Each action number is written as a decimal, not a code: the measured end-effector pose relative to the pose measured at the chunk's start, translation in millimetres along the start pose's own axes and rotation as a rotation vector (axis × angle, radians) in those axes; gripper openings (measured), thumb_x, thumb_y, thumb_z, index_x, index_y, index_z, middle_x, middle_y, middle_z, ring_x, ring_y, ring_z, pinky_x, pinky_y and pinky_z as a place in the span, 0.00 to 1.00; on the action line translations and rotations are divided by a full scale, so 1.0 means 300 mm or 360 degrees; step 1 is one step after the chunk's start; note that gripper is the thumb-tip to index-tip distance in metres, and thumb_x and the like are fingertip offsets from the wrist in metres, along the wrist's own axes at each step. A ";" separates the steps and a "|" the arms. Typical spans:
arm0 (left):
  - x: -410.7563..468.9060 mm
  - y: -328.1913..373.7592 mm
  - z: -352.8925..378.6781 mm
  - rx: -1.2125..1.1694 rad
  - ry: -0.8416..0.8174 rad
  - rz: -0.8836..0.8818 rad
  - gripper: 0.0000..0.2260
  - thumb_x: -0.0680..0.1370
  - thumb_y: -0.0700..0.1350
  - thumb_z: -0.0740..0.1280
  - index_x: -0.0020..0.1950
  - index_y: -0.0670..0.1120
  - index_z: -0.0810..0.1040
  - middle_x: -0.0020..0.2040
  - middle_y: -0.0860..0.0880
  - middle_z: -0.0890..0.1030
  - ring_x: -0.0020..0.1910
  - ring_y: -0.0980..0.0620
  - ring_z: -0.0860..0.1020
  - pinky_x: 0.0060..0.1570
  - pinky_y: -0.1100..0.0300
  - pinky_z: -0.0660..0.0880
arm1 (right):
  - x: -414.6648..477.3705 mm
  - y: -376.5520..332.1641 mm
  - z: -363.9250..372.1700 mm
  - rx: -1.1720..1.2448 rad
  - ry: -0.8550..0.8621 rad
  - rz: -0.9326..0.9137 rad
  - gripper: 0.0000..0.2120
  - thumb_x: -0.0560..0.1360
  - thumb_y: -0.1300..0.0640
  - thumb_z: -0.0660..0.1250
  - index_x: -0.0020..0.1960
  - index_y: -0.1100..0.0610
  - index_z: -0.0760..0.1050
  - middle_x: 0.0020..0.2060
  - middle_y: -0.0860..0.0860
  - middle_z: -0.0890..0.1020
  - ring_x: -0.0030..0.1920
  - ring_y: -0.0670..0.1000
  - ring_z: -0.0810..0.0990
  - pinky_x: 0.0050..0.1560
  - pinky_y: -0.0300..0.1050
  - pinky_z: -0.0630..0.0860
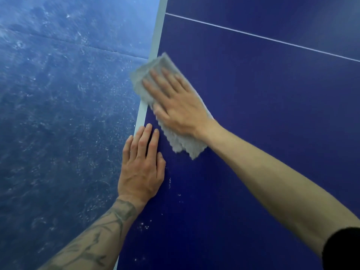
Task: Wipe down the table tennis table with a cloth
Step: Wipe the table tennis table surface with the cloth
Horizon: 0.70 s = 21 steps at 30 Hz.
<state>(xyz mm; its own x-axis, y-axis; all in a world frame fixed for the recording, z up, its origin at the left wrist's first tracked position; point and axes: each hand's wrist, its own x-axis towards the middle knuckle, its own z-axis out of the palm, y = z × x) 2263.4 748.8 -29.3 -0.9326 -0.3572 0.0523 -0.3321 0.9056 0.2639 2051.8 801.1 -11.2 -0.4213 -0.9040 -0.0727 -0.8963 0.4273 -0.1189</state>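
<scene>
right hand (180,106) – fingers spread flat, pressing grey cloth (171,106) on blue table (253,133) at its white edge | left hand (142,168) – fingers straight, close together, flat just beside cloth | white specks (144,226) near left wrist

A single wide-angle camera worn on the head looks steeply down and forward, close above the table tennis table (253,117). The table's white side edge (156,45) runs up mid-frame, with blue floor (58,114) to its left. Left forearm (93,236) and right forearm (272,182) enter from below, within arm's reach
</scene>
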 end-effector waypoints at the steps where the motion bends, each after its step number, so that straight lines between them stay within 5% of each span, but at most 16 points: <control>1: -0.001 -0.001 0.000 -0.0005 0.0001 -0.0003 0.25 0.84 0.46 0.56 0.81 0.39 0.66 0.82 0.40 0.64 0.82 0.41 0.62 0.81 0.40 0.58 | -0.055 0.011 0.001 -0.0023 -0.0022 -0.0103 0.30 0.87 0.45 0.48 0.88 0.50 0.50 0.87 0.54 0.52 0.87 0.56 0.48 0.85 0.59 0.49; 3: -0.004 -0.004 0.001 -0.0005 0.0007 -0.0007 0.25 0.84 0.45 0.56 0.81 0.39 0.66 0.82 0.41 0.64 0.82 0.41 0.62 0.81 0.40 0.58 | -0.126 0.080 -0.005 -0.0022 -0.0044 -0.0131 0.29 0.88 0.45 0.49 0.88 0.49 0.50 0.87 0.52 0.52 0.87 0.54 0.48 0.85 0.58 0.48; 9: -0.011 -0.004 0.000 0.0006 0.0018 0.0002 0.25 0.84 0.45 0.57 0.81 0.40 0.66 0.82 0.41 0.65 0.82 0.40 0.62 0.81 0.40 0.58 | -0.020 0.096 -0.021 0.0086 0.0033 0.0466 0.30 0.86 0.45 0.45 0.88 0.48 0.49 0.87 0.52 0.50 0.87 0.54 0.47 0.86 0.54 0.41; 15: -0.025 0.005 -0.024 -0.0085 0.0148 -0.0087 0.26 0.83 0.43 0.61 0.81 0.39 0.64 0.82 0.40 0.65 0.81 0.42 0.64 0.81 0.41 0.58 | -0.220 -0.062 0.019 0.0004 -0.0028 -0.0087 0.30 0.87 0.46 0.48 0.88 0.50 0.51 0.87 0.53 0.53 0.87 0.54 0.49 0.86 0.57 0.47; 21: -0.272 -0.031 -0.081 -0.0194 0.0147 -0.0444 0.24 0.84 0.43 0.60 0.79 0.39 0.66 0.79 0.42 0.68 0.77 0.43 0.67 0.80 0.44 0.60 | -0.223 -0.009 -0.014 0.0095 -0.0019 0.0453 0.30 0.86 0.45 0.44 0.88 0.47 0.46 0.87 0.51 0.48 0.87 0.53 0.45 0.86 0.55 0.42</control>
<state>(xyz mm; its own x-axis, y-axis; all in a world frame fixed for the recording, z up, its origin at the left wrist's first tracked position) 2346.0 764.1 -12.7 -0.7892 -0.6123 0.0475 -0.5487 0.7377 0.3933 2081.7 860.5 -2.0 -0.6526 -0.7476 -0.1233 -0.7324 0.6641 -0.1503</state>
